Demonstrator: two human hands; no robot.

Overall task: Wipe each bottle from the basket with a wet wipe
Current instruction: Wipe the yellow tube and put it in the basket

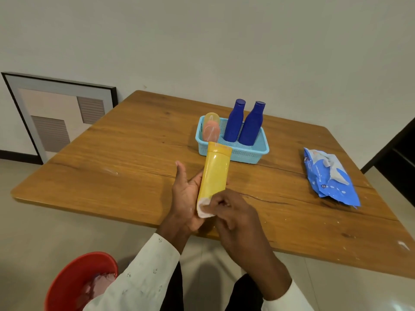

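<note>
Yellow bottle [215, 173] lies across left hand [186, 194], fingers loosely cupped beneath; right hand [233, 212] pinches wipe [203, 208] at base. Risk: loose support, bottle slips onto table [112, 158].

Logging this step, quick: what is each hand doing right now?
Left hand: cradles the yellow bottle, thumb out.
Right hand: pinches a white wipe against the bottle's lower end.
</note>
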